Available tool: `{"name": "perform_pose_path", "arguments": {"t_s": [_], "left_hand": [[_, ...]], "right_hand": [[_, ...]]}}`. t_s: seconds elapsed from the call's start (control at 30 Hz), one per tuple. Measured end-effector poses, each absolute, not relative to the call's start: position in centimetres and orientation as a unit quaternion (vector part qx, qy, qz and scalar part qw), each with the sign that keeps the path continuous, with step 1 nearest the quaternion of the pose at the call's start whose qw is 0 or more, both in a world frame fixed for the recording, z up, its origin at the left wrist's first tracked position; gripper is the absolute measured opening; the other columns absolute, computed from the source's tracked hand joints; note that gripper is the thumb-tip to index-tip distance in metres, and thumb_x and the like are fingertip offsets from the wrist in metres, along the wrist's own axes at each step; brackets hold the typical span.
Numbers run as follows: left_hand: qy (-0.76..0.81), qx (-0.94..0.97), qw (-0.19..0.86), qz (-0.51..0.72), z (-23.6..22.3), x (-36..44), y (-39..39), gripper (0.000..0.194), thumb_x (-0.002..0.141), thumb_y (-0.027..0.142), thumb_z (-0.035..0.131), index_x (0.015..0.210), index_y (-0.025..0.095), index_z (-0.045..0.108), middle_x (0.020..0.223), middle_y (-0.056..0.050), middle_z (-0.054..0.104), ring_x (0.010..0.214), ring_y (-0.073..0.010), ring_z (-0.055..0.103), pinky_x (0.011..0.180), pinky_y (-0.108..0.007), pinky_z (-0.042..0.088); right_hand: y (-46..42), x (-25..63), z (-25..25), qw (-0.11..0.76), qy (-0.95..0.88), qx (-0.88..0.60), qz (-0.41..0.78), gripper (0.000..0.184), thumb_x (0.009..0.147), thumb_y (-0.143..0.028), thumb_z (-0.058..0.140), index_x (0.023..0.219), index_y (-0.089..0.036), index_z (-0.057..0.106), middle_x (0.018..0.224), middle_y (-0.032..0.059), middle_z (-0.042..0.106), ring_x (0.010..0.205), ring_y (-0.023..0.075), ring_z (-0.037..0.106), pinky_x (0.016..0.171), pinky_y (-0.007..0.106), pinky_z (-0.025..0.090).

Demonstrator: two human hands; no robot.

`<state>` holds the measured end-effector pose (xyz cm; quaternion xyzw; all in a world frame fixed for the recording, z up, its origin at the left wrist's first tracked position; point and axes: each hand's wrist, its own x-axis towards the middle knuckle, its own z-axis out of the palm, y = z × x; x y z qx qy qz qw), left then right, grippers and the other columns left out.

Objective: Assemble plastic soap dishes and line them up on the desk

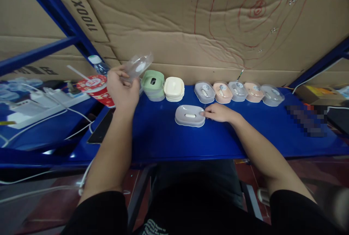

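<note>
My left hand [124, 86] is raised at the left, its fingers closed on a clear plastic lid [138, 66] with a round pale sticker. On the blue table, my right hand [219, 112] pinches the right end of a grey oval soap-dish-like box [190, 115], which has a white bar in its middle. Behind the left hand's lid stand a stack of green boxes [153, 85] and a stack of cream pieces [174, 88]. Along the back right runs a row of lidded grey and peach boxes, among them a grey box [204, 92] and a peach box [223, 92].
A red patterned cup [95, 88] with a straw and a water bottle [98, 64] stand at the left. White power strips [40, 109] with cables lie beyond them. Cardboard [174, 20] walls the back; a pixelated dark object [307, 120] lies at the right.
</note>
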<state>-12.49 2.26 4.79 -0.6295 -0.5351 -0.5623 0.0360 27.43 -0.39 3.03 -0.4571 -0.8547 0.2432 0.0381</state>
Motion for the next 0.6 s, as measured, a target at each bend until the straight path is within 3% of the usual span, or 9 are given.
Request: {"name": "perform_pose_path", "arguments": {"t_s": [0.07, 0.13, 0.2, 0.27, 0.33, 0.4, 0.5, 0.6], "left_hand": [[-0.535, -0.601, 0.017, -0.594, 4.7, -10.6, 1.5, 0.034, 0.094, 0.037, 0.073, 0.103, 0.023, 0.042, 0.123, -0.008, 0.072, 0.065, -0.0102, 0.056, 0.060, -0.032, 0.049], [-0.495, -0.627, -0.050, -0.599, 4.5, -8.3, 0.4, 0.035, 0.096, 0.049, 0.071, 0.106, 0.025, 0.047, 0.106, -0.003, 0.077, 0.052, -0.0082, 0.053, 0.050, -0.028, 0.043], [-0.427, -0.666, -0.177, -0.586, 4.3, -6.0, -0.9, 0.039, 0.096, 0.056, 0.068, 0.114, 0.027, 0.049, 0.092, -0.001, 0.078, 0.043, -0.0076, 0.049, 0.040, -0.026, 0.038], [-0.382, -0.681, -0.300, -0.547, 4.2, -4.0, -2.1, 0.039, 0.101, 0.059, 0.061, 0.120, 0.025, 0.053, 0.074, 0.002, 0.073, 0.038, -0.0081, 0.047, 0.036, -0.024, 0.035], [-0.370, -0.679, -0.396, -0.495, 3.9, -2.6, -2.7, 0.043, 0.101, 0.061, 0.059, 0.120, 0.023, 0.057, 0.063, 0.003, 0.068, 0.035, -0.0087, 0.045, 0.034, -0.023, 0.033], [-0.375, -0.671, -0.460, -0.444, 3.5, -1.7, -2.9, 0.045, 0.100, 0.062, 0.060, 0.119, 0.021, 0.060, 0.059, 0.003, 0.066, 0.035, -0.0089, 0.044, 0.034, -0.023, 0.032], [-0.392, -0.662, -0.505, -0.392, 2.7, -1.2, -2.4, 0.044, 0.101, 0.059, 0.059, 0.118, 0.019, 0.064, 0.058, 0.003, 0.064, 0.037, -0.0093, 0.045, 0.037, -0.023, 0.034], [-0.421, -0.669, -0.486, -0.373, 1.9, -1.1, -1.9, 0.043, 0.103, 0.057, 0.053, 0.115, 0.018, 0.068, 0.057, 0.002, 0.061, 0.041, -0.0110, 0.048, 0.043, -0.024, 0.039]], "right_hand": [[-0.4, 27.4, 3.0, 0.100, -0.859, -0.462, 0.197, 0.057, 0.102, -0.069, 0.054, 0.085, -0.018, 0.073, 0.079, 0.0080, 0.075, 0.071, 0.0202, 0.067, 0.068, 0.033, 0.046], [-0.5, 27.4, 2.9, 0.189, -0.843, -0.474, 0.172, 0.058, 0.100, -0.070, 0.057, 0.115, -0.017, 0.074, 0.090, 0.0091, 0.078, 0.079, 0.0239, 0.071, 0.073, 0.037, 0.051], [-0.6, 27.3, 2.8, 0.273, -0.826, -0.466, 0.163, 0.077, 0.095, -0.074, 0.062, 0.148, -0.018, 0.057, 0.109, 0.0117, 0.079, 0.086, 0.0274, 0.074, 0.078, 0.042, 0.058], [-0.9, 27.2, 2.9, 0.330, -0.828, -0.432, 0.135, 0.106, 0.085, -0.081, 0.068, 0.166, -0.022, 0.035, 0.139, 0.0170, 0.070, 0.101, 0.0331, 0.075, 0.085, 0.050, 0.062], [-1.5, 27.0, 3.2, 0.355, -0.846, -0.389, 0.081, 0.125, 0.076, -0.085, 0.075, 0.172, -0.026, 0.022, 0.162, 0.0188, 0.052, 0.126, 0.0411, 0.067, 0.098, 0.058, 0.060], [-2.0, 26.8, 3.7, 0.338, -0.870, -0.357, 0.037, 0.122, 0.076, -0.083, 0.076, 0.173, -0.030, 0.023, 0.171, 0.0147, 0.041, 0.146, 0.0445, 0.052, 0.114, 0.064, 0.051], [-2.5, 26.4, 4.0, 0.276, -0.903, -0.327, 0.034, 0.106, 0.083, -0.076, 0.076, 0.170, -0.035, 0.032, 0.173, 0.0082, 0.040, 0.154, 0.0415, 0.045, 0.125, 0.064, 0.041], [-2.5, 26.0, 3.4, 0.230, -0.918, -0.315, 0.071, 0.109, 0.081, -0.071, 0.081, 0.171, -0.034, 0.031, 0.174, 0.0075, 0.038, 0.156, 0.0387, 0.044, 0.126, 0.060, 0.041]]}}
